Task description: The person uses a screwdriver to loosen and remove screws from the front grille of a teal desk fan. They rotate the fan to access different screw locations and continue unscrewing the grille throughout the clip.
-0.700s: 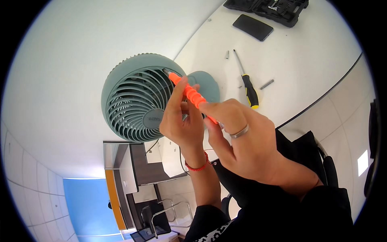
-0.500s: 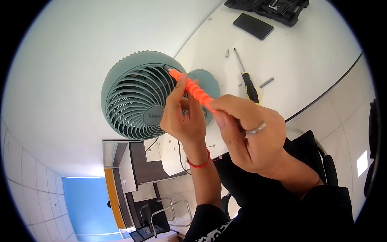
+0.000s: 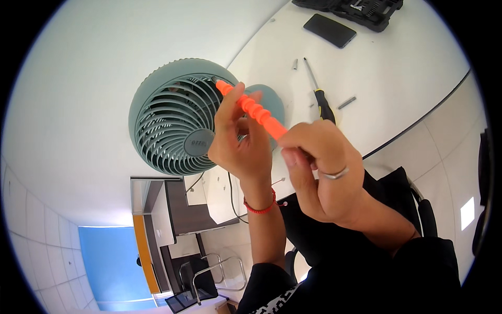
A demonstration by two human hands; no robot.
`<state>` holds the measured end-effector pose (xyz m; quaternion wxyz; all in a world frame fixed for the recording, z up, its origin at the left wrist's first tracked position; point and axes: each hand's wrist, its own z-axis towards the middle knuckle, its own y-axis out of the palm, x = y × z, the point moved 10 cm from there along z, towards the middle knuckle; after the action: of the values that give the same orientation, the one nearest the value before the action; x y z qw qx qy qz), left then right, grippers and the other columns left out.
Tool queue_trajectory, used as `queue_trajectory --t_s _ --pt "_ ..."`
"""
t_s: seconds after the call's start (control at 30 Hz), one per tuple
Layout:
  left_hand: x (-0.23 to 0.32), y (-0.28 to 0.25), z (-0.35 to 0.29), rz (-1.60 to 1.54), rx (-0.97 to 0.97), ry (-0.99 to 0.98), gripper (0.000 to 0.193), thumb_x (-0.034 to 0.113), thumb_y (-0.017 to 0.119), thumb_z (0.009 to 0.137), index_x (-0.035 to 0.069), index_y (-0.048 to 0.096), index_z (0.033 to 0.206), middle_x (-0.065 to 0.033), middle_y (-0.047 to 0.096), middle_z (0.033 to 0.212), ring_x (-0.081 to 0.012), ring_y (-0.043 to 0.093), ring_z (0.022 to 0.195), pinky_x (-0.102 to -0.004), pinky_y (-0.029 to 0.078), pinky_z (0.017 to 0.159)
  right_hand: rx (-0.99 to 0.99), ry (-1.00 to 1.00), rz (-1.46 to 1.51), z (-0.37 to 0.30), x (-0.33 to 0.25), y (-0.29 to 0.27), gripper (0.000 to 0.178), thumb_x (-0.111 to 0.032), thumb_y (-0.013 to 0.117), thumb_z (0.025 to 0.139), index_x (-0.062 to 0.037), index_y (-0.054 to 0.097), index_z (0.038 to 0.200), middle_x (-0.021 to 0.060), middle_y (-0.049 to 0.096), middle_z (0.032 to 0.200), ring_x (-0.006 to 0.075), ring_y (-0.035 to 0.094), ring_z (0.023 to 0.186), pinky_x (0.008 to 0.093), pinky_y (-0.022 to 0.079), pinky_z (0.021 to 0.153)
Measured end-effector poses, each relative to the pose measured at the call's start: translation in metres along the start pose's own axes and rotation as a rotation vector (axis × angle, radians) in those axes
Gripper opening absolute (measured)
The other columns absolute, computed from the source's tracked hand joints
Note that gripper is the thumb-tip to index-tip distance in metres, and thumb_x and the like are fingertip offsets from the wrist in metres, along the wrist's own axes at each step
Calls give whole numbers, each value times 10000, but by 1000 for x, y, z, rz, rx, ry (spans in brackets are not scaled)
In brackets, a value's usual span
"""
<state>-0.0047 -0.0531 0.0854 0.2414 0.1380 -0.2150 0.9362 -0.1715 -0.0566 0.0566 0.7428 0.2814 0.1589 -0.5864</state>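
Note:
A round grey-green fan (image 3: 175,123) with a slatted grille stands on the white table (image 3: 397,73). An orange screwdriver (image 3: 251,107) slants from the grille's upper right edge down to my right hand (image 3: 321,167), which grips its handle end. My left hand (image 3: 240,141) pinches the orange shaft near the middle, thumb and fingers around it, right in front of the fan. A ring sits on my right hand and a red cord on my left wrist.
On the table behind the fan lie a black-and-yellow screwdriver (image 3: 320,94), two loose metal bits (image 3: 346,102), a dark phone (image 3: 330,30) and an open black tool case (image 3: 355,8). A black chair (image 3: 418,204) is under my arms; desks and chairs stand lower left.
My right hand has slid down along the orange screwdriver and turned, so more of the shaft shows. My left hand has stayed on the shaft at the grille.

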Motion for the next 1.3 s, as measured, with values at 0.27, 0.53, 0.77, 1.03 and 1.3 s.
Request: queue_trajectory --t_s 0.27,0.53,0.77,1.03,1.3 --pt "11 6 4 137 -109 139 469 -137 643 799 14 692 1241 -97 788 866 -25 545 515 -167 388 477 -52 41 -81 -1 2 -1 257 120 597 860 -11 557 1077 56 605 894 123 453 630 245 360 540" --pt "17 0 8 142 -54 149 421 -124 685 789 21 737 1181 -94 794 903 -23 552 517 -169 420 501 -9 97 36 -7 1 -4 177 43 589 966 8 539 1132 43 589 898 45 463 647 194 371 580" --pt "10 1 9 44 -89 105 355 -99 707 832 19 718 1166 -88 791 899 -82 699 635 -181 510 570 65 103 62 -9 7 -5 225 73 555 972 31 523 1191 42 595 884 28 452 641 193 354 554" --pt "-16 16 -7 -664 -257 -571 281 137 534 1035 18 581 1286 -228 724 1108 -179 731 709 -233 498 487 37 8 -70 4 -2 -10 269 119 601 876 7 574 1119 30 588 854 54 439 624 194 338 535" --pt "-26 22 -11 -761 -188 -756 165 160 557 1038 51 560 1162 -227 709 1128 -172 719 730 -247 519 519 -45 50 46 4 -3 2 245 92 623 865 -10 588 1085 29 562 793 85 446 630 210 351 547"
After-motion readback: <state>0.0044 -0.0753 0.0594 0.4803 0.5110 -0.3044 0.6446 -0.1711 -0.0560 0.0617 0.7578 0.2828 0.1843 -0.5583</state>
